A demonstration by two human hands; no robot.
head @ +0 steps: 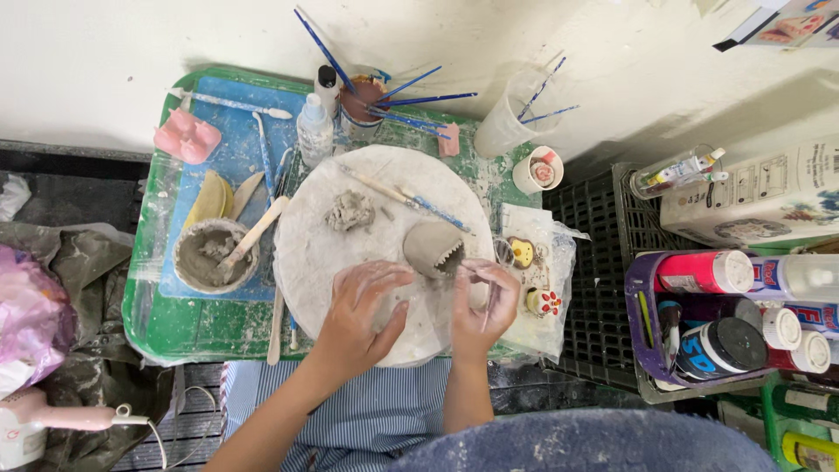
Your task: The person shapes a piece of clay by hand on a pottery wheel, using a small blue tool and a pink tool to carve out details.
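Pottery craft workspace: round clay-smeared board (pixel 350 253) at centre, slip bowl (pixel 207 256) at left, paint bottles (pixel 730 306) at right, brushes (pixel 411 100) above.

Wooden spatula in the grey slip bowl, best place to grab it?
Probably the free upper handle of the wooden spatula, coming from the right over the round white board. The blade end sits in the grey slip bowl; the shaft leans up-right over the rim, bare and reachable.

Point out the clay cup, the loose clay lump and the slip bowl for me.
Clay cup (pixel 428 246), head view, on its rounded grey side.
Clay lump (pixel 350 211), head view, on its middle.
Slip bowl (pixel 185 278), head view, on its lower left rim.
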